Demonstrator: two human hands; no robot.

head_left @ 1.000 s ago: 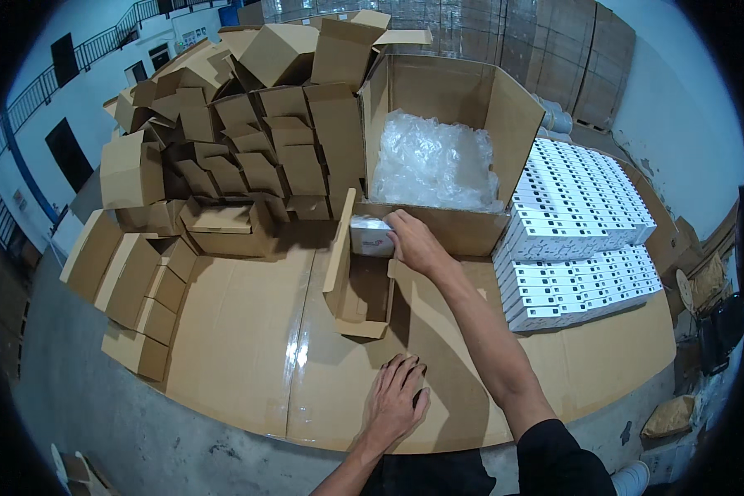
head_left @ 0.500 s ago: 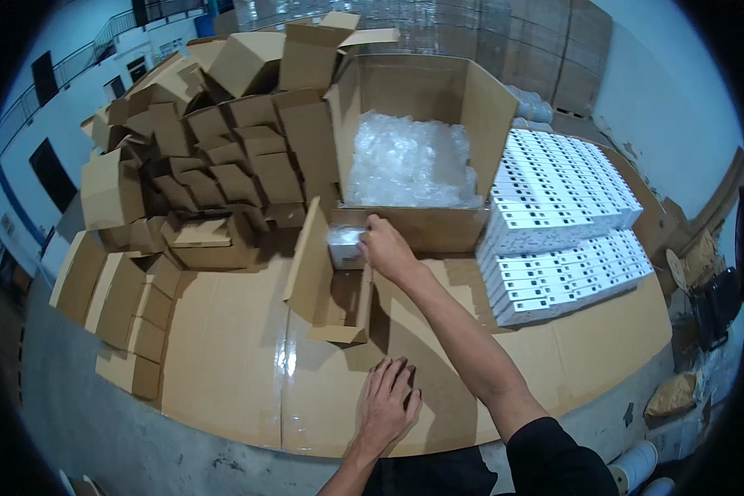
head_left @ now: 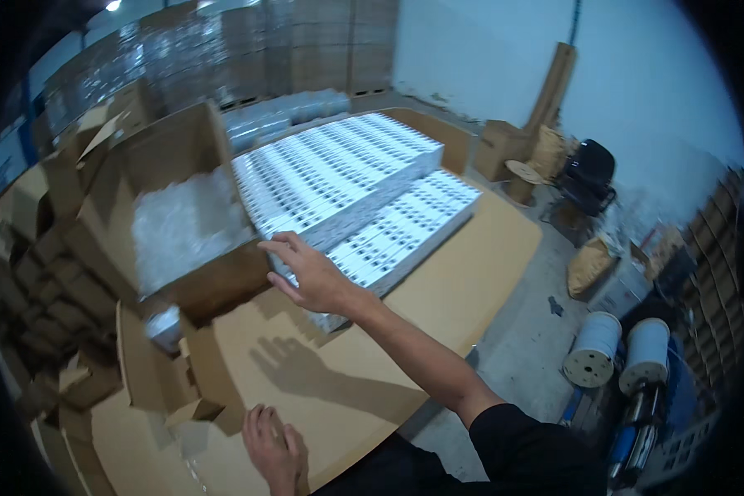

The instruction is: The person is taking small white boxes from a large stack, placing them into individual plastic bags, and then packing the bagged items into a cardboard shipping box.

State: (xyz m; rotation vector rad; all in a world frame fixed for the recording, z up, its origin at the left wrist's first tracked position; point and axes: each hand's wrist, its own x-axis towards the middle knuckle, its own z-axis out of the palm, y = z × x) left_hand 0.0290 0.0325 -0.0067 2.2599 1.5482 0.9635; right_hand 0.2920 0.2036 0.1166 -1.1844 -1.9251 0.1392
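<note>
My right hand [head_left: 310, 273] hangs in the air with fingers apart and nothing in it, just in front of stacked rows of slim white boxes [head_left: 355, 186]. Lower down, my left hand [head_left: 273, 446] lies on the cardboard-covered table [head_left: 339, 397], its fingers stretched out. Beyond it stands an open narrow brown carton [head_left: 145, 364]. One white box wrapped in clear plastic [head_left: 164, 328] sits at the carton's far end. Behind that, a large open carton [head_left: 169, 149] holds crumpled clear plastic wrap [head_left: 192, 227].
Many opened brown cartons [head_left: 54, 289] are piled at the left. Past the table's right edge, a black chair [head_left: 589, 178], a brown sack [head_left: 591, 269] and white cable reels [head_left: 593, 347] stand on the floor. Plastic-wrapped rolls [head_left: 285, 116] lie behind the white boxes.
My right hand has let go of the wrapped box in the narrow carton and moved right toward the white rows. The view has swung right. My left hand still rests on the table.
</note>
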